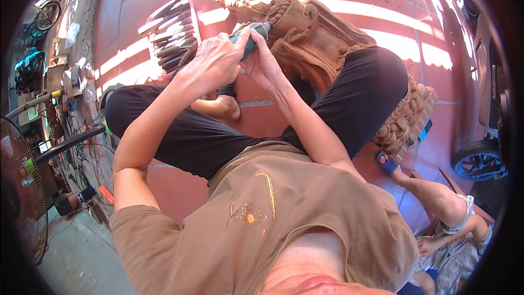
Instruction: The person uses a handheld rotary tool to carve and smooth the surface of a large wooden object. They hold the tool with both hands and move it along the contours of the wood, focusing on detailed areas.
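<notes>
In the head view, we see the left hand point(215, 57) and the right hand point(262, 65) together, both closed around the teal power tool point(249, 47), just beside the carved wood point(327, 27). Its scrolls and beads point(280, 9) look already shaped; how much is left, we cannot judge. The tool's long axis slants — its dark tip point(269, 23) points up and rightward, toward the beads.

Teal power tool point(250, 48), brown carving point(317, 30), black trousers point(365, 87), grey-lined red tiles point(169, 191)
</notes>
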The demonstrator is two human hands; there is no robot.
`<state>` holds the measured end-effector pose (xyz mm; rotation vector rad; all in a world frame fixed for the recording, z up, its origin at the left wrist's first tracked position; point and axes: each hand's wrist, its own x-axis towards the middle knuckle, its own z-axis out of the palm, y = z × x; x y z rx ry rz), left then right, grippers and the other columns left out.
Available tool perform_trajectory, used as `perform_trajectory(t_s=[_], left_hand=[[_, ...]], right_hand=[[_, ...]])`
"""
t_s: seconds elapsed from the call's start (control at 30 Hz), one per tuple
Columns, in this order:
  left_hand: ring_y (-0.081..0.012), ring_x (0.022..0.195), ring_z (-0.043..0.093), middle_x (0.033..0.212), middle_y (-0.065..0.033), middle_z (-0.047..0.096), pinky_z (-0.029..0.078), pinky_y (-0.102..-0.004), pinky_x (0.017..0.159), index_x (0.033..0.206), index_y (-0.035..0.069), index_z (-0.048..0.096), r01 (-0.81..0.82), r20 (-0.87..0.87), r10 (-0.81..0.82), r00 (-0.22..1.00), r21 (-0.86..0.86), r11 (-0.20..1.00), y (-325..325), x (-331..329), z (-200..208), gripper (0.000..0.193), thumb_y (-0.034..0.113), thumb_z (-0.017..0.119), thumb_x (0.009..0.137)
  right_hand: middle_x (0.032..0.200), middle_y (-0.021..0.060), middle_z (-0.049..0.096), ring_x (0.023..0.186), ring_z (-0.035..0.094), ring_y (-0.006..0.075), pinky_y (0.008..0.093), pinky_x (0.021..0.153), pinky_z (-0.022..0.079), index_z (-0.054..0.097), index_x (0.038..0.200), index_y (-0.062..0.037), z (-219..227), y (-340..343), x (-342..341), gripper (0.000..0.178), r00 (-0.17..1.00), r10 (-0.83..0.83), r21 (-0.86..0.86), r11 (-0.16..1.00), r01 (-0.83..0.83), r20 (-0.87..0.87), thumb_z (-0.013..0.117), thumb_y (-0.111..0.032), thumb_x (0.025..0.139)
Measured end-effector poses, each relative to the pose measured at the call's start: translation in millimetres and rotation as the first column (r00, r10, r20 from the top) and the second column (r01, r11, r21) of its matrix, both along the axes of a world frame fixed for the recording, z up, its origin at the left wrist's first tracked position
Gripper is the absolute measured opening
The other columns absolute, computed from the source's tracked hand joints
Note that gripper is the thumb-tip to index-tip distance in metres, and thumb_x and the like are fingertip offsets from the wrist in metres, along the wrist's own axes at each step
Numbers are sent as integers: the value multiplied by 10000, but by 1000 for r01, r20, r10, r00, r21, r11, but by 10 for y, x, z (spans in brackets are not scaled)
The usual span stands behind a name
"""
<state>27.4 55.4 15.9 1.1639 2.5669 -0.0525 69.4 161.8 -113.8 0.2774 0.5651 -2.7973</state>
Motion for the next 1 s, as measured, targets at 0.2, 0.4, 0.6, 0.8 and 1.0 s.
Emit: perform_trajectory(t_s=[0.2, 0.4, 0.6, 0.8, 1.0], left_hand=[[-413, 757, 616, 855, -285, 579, 505, -443, 661, 1396, -8, 314, -14, -25, 13, 1000, -25, 1000, -11, 46, 20, 787, 154, 679, 718], [-410, 742, 613, 839, -280, 583, 496, -447, 665, 1392, -15, 320, 5, -24, -5, 1000, 10, 1000, -54, 5, -45, 768, 150, 658, 722], [-425, 771, 611, 851, -308, 579, 498, -473, 673, 1295, -74, 392, -4, 10, 4, 1000, -4, 1000, 0, 10, 13, 616, 119, 608, 751], [-424, 755, 611, 841, -312, 579, 498, -473, 665, 1285, -77, 401, -2, 12, 2, 1000, 19, 1000, -20, -1, -14, 603, 133, 605, 758], [-431, 754, 612, 820, -317, 585, 496, -487, 670, 1249, -103, 416, 3, 16, -3, 1000, 38, 999, -39, 6, -68, 591, 146, 605, 748]], right_hand=[[1123, 13, 596, 948, 614, 108, 307, 714, 555, 479, 1224, -155, 62, 9, -5, 410, 1000, 13, 11, 1000, -13, -17, 461, -461, 952], [1113, 9, 599, 950, 616, 107, 292, 688, 558, 484, 1216, -154, 34, -8, 6, 408, 1000, 3, 13, 1000, -3, 11, 464, -463, 949], [1110, 3, 598, 953, 617, 106, 287, 684, 560, 481, 1219, -154, 20, 9, -12, 414, 1000, 12, 21, 1000, -11, -2, 460, -468, 950], [1089, -4, 606, 923, 624, 99, 280, 677, 562, 484, 1210, -148, -10, 3, -22, 407, 999, 10, 20, 1000, -11, 34, 462, -461, 951], [1080, -4, 612, 928, 624, 98, 287, 721, 558, 497, 1195, -143, -50, 10, -20, 391, 999, 26, 34, 999, -27, 47, 481, -445, 947]])
